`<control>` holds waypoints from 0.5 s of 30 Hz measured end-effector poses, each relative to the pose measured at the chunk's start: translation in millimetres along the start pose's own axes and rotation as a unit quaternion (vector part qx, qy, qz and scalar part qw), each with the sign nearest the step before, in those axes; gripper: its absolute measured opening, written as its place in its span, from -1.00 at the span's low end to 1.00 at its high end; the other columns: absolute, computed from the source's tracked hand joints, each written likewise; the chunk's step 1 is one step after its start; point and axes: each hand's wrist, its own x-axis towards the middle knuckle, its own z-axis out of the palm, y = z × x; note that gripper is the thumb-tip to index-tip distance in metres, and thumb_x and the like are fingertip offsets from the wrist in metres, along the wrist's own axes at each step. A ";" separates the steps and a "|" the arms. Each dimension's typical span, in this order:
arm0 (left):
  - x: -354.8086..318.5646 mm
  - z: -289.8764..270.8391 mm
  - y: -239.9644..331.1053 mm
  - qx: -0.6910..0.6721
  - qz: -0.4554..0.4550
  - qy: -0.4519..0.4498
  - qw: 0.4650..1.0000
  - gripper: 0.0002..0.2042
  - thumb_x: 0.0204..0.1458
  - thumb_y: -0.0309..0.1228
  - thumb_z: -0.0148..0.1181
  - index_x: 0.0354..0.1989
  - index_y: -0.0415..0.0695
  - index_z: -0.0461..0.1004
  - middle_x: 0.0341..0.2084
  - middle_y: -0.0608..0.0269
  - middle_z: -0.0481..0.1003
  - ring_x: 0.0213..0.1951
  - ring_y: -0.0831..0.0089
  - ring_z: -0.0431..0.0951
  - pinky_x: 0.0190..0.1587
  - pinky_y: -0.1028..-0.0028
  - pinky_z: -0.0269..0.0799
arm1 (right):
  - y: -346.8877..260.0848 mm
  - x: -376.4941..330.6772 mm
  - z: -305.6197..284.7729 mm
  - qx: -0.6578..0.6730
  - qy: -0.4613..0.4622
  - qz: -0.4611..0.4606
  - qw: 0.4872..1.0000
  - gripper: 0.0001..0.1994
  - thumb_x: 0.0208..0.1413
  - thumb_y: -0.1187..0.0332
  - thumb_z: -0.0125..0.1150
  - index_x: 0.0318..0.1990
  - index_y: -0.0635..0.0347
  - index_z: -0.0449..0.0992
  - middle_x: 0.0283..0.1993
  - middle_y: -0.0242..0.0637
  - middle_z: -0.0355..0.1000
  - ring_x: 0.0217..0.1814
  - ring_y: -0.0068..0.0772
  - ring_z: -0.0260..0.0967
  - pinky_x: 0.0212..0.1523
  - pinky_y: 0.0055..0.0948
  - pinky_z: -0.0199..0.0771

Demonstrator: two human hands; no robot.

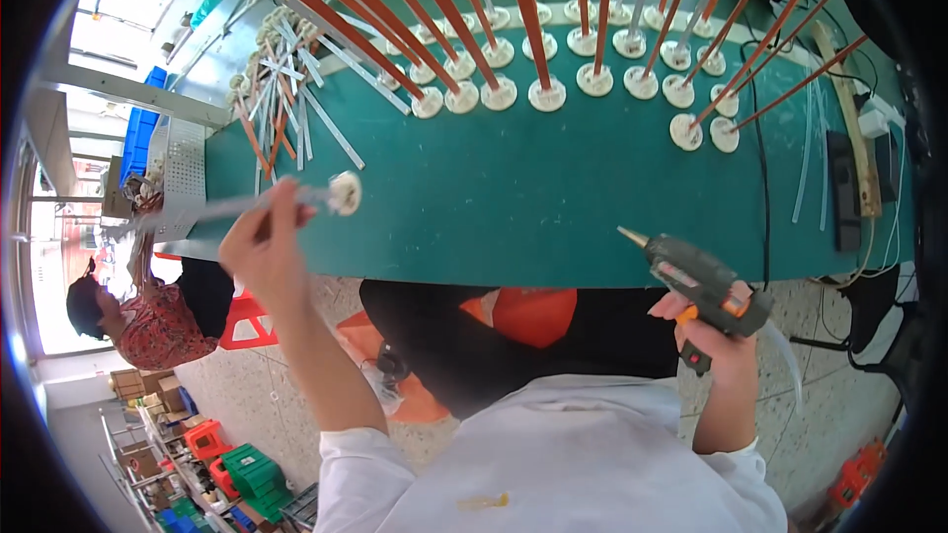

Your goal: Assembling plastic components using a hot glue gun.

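Note:
My left hand is closed around a pale grey stick held nearly level above the left part of the green table. A round white base sits on the stick's right end; the other end is blurred. In my right hand is a dark hot glue gun with an orange trigger. Its nozzle points up and left over the table's front edge, apart from the base. A clear glue stick trails from its back.
Several brown and grey sticks on round white bases stand along the far side. Loose sticks pile at the back left, beside a white perforated bin. A black power strip and cables lie right. Another person sits at the far left.

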 end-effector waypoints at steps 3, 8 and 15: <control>22.9 37.5 -10.3 -0.004 0.041 -0.040 0.998 -0.83 0.05 -0.46 0.33 -0.40 -0.37 0.62 -0.63 0.24 0.56 -0.61 0.60 0.51 -0.48 0.63 0.38 | 16.5 32.8 -21.4 0.065 -0.027 -0.078 0.994 -0.61 0.00 0.40 0.15 -0.02 0.48 0.41 -0.17 0.07 0.48 -0.52 -0.44 0.36 -0.52 -0.53 0.39; 21.7 68.0 3.9 0.107 0.098 -0.075 0.987 -0.82 -0.01 -0.42 0.37 -0.47 -0.32 0.63 -0.68 0.25 0.56 -0.61 0.67 0.50 -0.54 0.59 0.33 | 24.6 64.0 -24.4 0.054 0.085 -0.130 0.986 -0.66 0.06 0.35 0.13 -0.07 0.43 0.43 -0.07 0.14 0.43 -0.47 -0.45 0.35 -0.46 -0.50 0.38; -57.7 135.1 92.0 -0.049 0.272 -0.221 0.935 -0.93 -0.03 -0.48 0.35 -0.49 -0.21 0.64 -0.65 0.17 0.56 -0.68 0.43 0.50 -0.59 0.52 0.30 | 40.5 49.1 -37.9 0.128 -0.048 -0.221 0.966 -0.55 -0.03 0.15 0.19 -0.14 0.40 0.42 -0.08 0.16 0.38 -0.44 -0.38 0.33 -0.49 -0.44 0.35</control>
